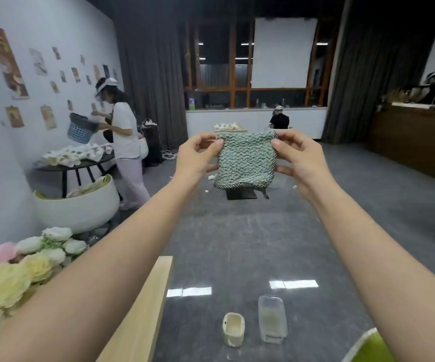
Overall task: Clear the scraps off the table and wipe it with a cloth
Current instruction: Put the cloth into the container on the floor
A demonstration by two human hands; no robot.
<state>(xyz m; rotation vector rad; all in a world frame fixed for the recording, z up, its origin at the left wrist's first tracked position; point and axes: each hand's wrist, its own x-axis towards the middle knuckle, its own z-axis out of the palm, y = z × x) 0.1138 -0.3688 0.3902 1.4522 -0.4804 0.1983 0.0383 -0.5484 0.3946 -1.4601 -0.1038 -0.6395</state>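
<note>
Though held aloft — one cloth [246, 163], two hands.

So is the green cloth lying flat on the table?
No, the green cloth hangs in the air, with the left hand and the right hand each pinching a top corner.

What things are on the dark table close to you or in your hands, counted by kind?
Cloth, gripped by left hand and right hand: 1
Clear plastic container: 1
Small beige container: 1
Total: 3
</note>
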